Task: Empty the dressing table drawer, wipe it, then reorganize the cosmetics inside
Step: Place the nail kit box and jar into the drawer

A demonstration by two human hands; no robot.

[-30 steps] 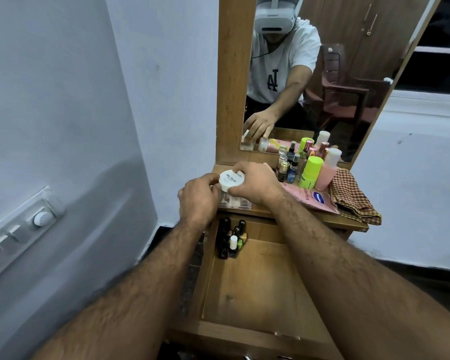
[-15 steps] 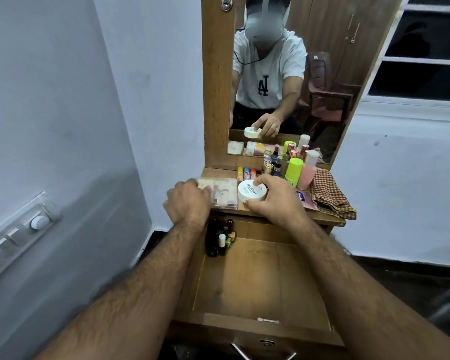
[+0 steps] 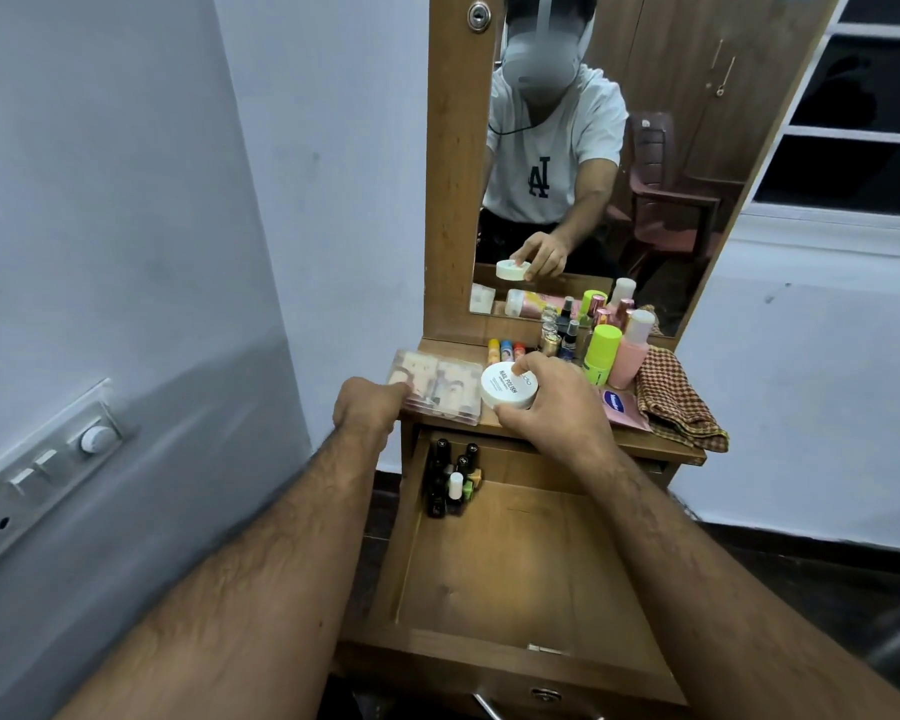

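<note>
**Drawer half refilled, most cosmetics waiting on the tabletop**

At frame centre the right hand (image 3: 552, 407) has its fingers and thumb curled round a round white jar (image 3: 508, 385) whose lid reads "NAIL POLISH"; the jar sits at, or just above, the front edge of the dressing table top (image 3: 661, 446), and I cannot tell whether it touches the wood. Just left of it the left hand (image 3: 367, 410) is bent at the near edge of a clear plastic palette case (image 3: 437, 387) lying flat on the top; its fingertips meet the case, but whether they pinch it or only steady it is hidden by the knuckles.

Below, the open drawer (image 3: 515, 579) fills the lower middle of the frame. Its wooden floor is bare except for a cluster of nail polish bottles (image 3: 453, 480) standing upright in the far left corner. That suggests emptying and wiping are done and restocking has begun.

A good deal is left, as I judge it. In the centre right, against the mirror (image 3: 619, 163), stand small tubes and bottles, a lime green bottle (image 3: 601, 353) and a pink bottle (image 3: 631, 356). A flat pink packet (image 3: 622, 407) lies before them, beside a checked cloth (image 3: 674, 402) folded at the table's right end. The jar and the case look like the next items to go in.
</note>
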